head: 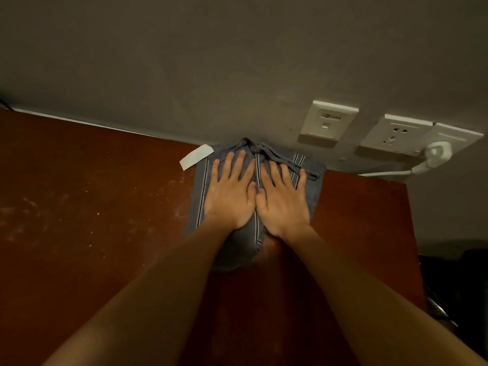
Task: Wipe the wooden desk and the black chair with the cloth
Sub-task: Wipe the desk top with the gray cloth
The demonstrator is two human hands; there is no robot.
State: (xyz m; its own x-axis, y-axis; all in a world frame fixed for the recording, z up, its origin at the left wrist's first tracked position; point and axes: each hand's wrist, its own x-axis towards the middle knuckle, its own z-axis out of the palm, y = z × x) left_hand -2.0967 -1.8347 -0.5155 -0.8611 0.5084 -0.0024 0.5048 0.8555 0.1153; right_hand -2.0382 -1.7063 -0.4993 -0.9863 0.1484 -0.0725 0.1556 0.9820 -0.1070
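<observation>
A grey cloth [314, 180] with dark stripes, a drawstring and a white tag lies flat on the reddish-brown wooden desk [92, 207], pushed up against the back wall. My left hand [231, 194] and my right hand [284, 199] lie side by side on top of it, palms down, fingers spread and pointing at the wall. Both press on the cloth without gripping it. Pale dust specks and smears cover the desk surface to the left of the cloth. A dark shape at the right edge [459, 286] may be the black chair; I cannot tell.
The grey wall [237, 62] rises right behind the cloth. On it, to the right, sit a white data socket [328, 124] and a power socket [396, 136], with a white plug [437, 153] and cable beside them. The desk's right edge [413, 233] drops off beyond my right hand.
</observation>
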